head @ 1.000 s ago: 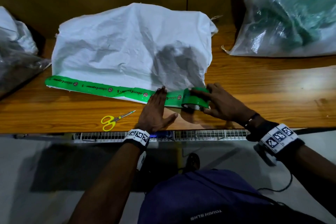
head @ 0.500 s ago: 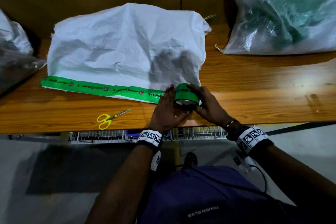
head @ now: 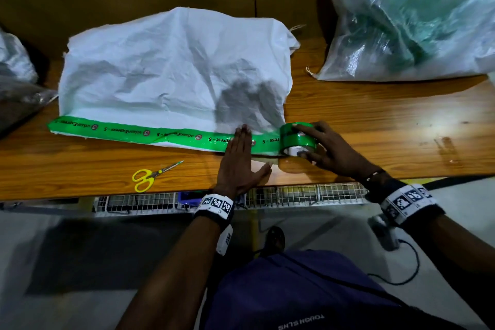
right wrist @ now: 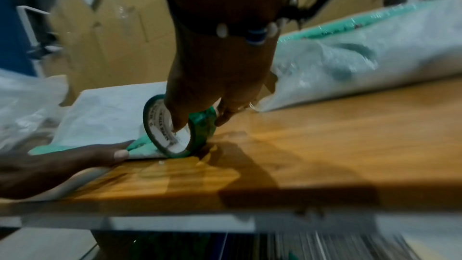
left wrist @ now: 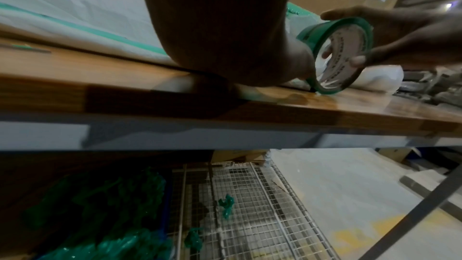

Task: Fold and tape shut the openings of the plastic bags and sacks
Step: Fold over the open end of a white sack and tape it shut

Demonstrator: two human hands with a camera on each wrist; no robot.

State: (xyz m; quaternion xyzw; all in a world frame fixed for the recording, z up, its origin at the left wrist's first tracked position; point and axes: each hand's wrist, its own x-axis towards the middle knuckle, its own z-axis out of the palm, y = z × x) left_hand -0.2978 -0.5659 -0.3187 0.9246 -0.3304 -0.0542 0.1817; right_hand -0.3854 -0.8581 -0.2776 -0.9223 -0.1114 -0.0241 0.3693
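A white woven sack [head: 171, 67] lies flat on the wooden table [head: 388, 126]. A green printed tape strip [head: 128, 130] runs along its folded near edge. My left hand [head: 239, 161] lies flat with straight fingers, pressing the strip down near the sack's right end. My right hand [head: 325, 147] grips the green tape roll [head: 297, 138] at the sack's right corner, the roll standing on edge on the table. In the right wrist view the thumb reaches into the roll [right wrist: 172, 128]. The left wrist view shows the roll [left wrist: 342, 54] held by the other hand.
Yellow-handled scissors [head: 150, 175] lie near the front edge, left of my left hand. A clear sack with a green taped top [head: 409, 29] stands at the back right. More plastic bags [head: 16, 80] sit at the far left. A wire rack [head: 267, 195] hangs below the table edge.
The tape roll was drawn back left toward my left hand, then pulled right again to the sack's right corner. My left hand slid right along the strip and still presses it flat.
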